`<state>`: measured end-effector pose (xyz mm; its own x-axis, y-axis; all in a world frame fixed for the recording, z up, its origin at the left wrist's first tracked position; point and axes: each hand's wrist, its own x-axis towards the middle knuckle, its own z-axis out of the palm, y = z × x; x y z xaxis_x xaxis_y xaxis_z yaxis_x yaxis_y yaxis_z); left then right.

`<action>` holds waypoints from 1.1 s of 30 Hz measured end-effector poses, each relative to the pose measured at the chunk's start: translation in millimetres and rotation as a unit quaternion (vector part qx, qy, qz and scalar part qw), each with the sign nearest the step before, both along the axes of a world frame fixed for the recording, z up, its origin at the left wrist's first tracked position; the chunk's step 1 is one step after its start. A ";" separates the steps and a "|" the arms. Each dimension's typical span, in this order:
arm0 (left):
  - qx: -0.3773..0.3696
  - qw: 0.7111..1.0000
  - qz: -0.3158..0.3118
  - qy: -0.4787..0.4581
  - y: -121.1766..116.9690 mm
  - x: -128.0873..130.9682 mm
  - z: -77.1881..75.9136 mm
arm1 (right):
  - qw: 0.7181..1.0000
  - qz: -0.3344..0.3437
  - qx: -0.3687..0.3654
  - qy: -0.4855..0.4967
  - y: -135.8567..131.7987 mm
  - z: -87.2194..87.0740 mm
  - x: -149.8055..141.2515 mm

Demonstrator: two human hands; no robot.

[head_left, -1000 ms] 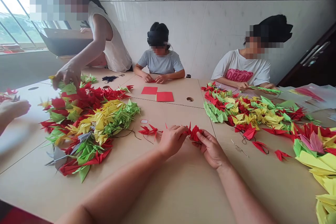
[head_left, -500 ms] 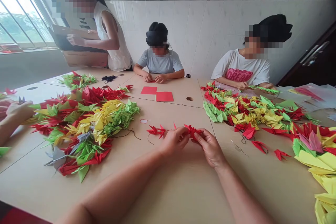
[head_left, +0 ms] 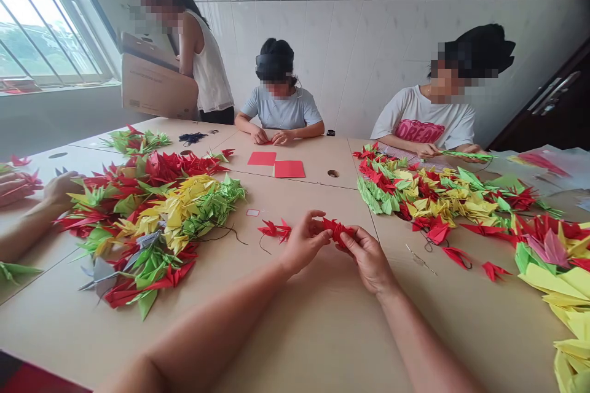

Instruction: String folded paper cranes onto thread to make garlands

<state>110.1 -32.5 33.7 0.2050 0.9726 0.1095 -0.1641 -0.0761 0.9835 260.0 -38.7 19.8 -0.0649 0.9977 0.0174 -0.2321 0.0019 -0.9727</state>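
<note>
Head cam: R hand [head_left: 366, 252] pinches red folded-paper bunch [head_left: 335, 230] above table [head_left: 295, 331]; L hand [head_left: 306, 242] curls, thumb & fingers apart, at bunch's L side. 2 red sheets [head_left: 289, 169] lie beyond, nr 1 person [head_left: 281, 107].

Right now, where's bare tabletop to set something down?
Bare: tabletop between left forearm and right forearm; also right forearm to yellow paper. Crowded: left paper pile, right paper pile, and around the red bundle in the right hand.

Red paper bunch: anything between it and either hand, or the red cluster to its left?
Nothing visible separates the red paper bunch from the right hand, or from the left hand, which stands between it and the red cluster.
</note>
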 end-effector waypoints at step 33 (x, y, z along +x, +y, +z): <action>0.233 0.891 0.088 0.379 3.5 -14.3 1.3 | 0.996 -0.028 0.015 -0.088 2.0 4.1 0.7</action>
<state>95.7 -29.0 34.9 0.2414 0.8821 0.4046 0.5882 -0.4646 0.6619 260.8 -36.7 23.9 -0.0143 0.9991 0.0399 -0.0574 0.0390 -0.9976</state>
